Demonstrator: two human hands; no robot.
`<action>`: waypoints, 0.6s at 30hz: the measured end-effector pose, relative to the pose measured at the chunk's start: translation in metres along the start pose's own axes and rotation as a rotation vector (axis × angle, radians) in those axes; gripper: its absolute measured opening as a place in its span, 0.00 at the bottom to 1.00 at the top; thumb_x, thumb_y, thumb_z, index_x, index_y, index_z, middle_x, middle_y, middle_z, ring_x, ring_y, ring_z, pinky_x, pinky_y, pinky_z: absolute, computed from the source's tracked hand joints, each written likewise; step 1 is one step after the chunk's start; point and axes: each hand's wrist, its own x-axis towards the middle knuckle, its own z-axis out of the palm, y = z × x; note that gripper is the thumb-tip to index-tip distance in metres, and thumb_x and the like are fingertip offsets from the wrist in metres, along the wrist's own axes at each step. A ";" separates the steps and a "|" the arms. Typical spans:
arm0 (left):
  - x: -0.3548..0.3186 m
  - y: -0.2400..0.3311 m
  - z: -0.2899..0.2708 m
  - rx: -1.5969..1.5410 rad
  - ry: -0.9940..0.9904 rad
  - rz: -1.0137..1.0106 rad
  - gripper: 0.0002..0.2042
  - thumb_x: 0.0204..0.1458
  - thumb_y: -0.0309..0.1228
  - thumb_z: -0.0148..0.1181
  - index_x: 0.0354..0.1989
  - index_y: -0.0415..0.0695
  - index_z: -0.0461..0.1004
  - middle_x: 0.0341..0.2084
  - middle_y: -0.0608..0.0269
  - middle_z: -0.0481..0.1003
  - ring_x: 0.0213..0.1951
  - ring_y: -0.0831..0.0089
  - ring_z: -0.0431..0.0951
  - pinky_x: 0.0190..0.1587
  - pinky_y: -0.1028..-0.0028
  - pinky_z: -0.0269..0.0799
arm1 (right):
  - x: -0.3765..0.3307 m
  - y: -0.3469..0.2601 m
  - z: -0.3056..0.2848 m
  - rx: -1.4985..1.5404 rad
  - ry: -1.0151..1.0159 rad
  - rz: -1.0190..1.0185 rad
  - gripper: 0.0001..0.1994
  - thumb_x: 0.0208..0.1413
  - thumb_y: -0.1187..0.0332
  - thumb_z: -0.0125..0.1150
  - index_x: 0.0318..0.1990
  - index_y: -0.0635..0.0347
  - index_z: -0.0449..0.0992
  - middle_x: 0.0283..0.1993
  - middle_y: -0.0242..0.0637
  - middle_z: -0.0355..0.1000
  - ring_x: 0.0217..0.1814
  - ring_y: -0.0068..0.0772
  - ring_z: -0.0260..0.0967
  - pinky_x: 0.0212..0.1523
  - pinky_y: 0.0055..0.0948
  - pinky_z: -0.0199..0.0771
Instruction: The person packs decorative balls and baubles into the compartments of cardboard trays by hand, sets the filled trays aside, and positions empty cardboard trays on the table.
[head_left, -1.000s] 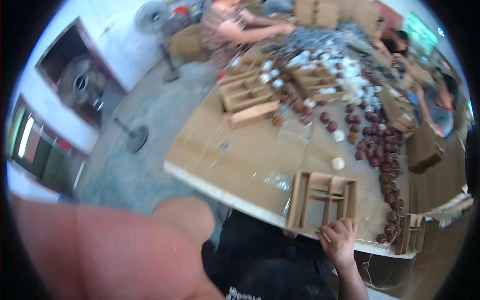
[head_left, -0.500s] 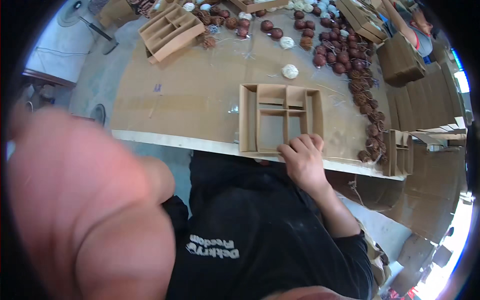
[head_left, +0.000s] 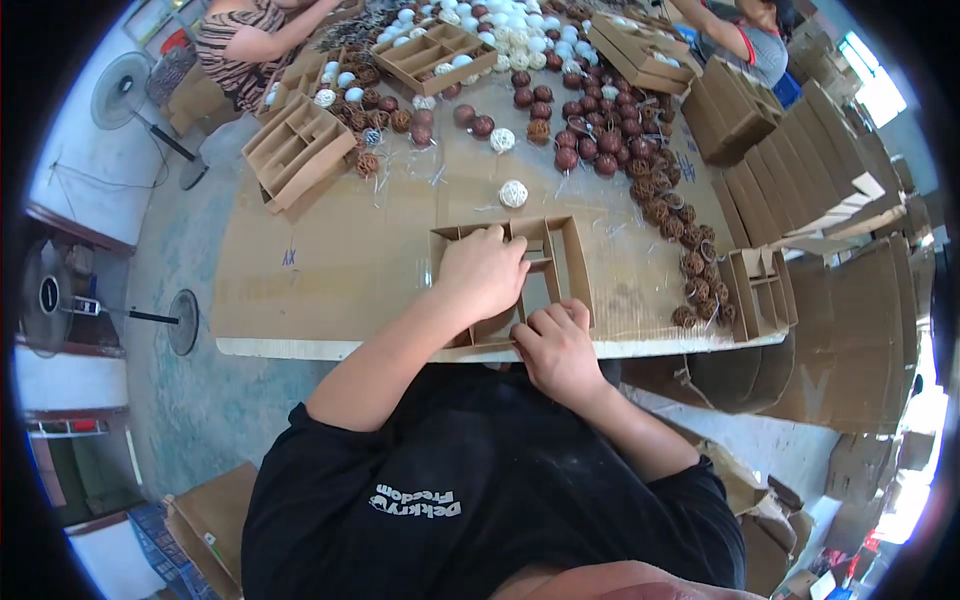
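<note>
A brown cardboard divider tray (head_left: 567, 262) with several compartments lies at the near edge of the cardboard-covered table (head_left: 330, 270). My left hand (head_left: 483, 272) lies flat over its middle partitions, fingers pressing on the inner walls. My right hand (head_left: 556, 344) rests on the tray's near edge, fingers curled against the front wall. A white woven ball (head_left: 513, 193) sits just beyond the tray.
Many brown and white woven balls (head_left: 600, 150) cover the far half of the table. More divider trays (head_left: 298, 150) stand at the left and back, one (head_left: 760, 292) at the right edge. Stacked cardboard (head_left: 800, 170) lines the right. Other people work at the far side. Fans (head_left: 130, 95) stand on the floor at left.
My left arm, which was close to the camera, has come down and its hand now lies on the tray. The view has tilted so the tray sits lower and nearer.
</note>
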 end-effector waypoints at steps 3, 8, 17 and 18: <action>0.008 0.003 0.011 0.137 0.006 0.053 0.17 0.62 0.37 0.58 0.52 0.38 0.79 0.45 0.39 0.78 0.45 0.47 0.81 0.47 0.53 0.78 | -0.003 -0.005 0.003 0.040 0.011 0.034 0.05 0.52 0.68 0.64 0.35 0.55 0.76 0.34 0.37 0.68 0.46 0.42 0.71 0.63 0.50 0.62; -0.017 0.011 -0.047 -0.104 -0.069 0.001 0.29 0.61 0.37 0.62 0.68 0.33 0.68 0.53 0.38 0.77 0.54 0.43 0.79 0.56 0.52 0.76 | 0.004 -0.006 0.005 0.028 -0.019 0.012 0.07 0.52 0.69 0.68 0.37 0.54 0.77 0.34 0.35 0.68 0.46 0.42 0.71 0.62 0.51 0.61; -0.277 -0.103 -0.210 -0.380 0.830 0.362 0.21 0.64 0.36 0.61 0.61 0.38 0.73 0.58 0.51 0.76 0.59 0.61 0.75 0.63 0.63 0.69 | 0.015 0.006 -0.022 0.046 0.032 -0.031 0.06 0.50 0.70 0.66 0.36 0.53 0.76 0.35 0.37 0.69 0.46 0.46 0.70 0.58 0.48 0.60; -0.221 -0.048 -0.198 -0.368 0.844 0.410 0.20 0.65 0.36 0.60 0.60 0.39 0.73 0.57 0.51 0.76 0.58 0.62 0.76 0.63 0.63 0.69 | 0.013 -0.003 -0.012 0.021 -0.009 0.004 0.06 0.51 0.70 0.66 0.36 0.53 0.76 0.35 0.37 0.69 0.47 0.46 0.70 0.58 0.48 0.60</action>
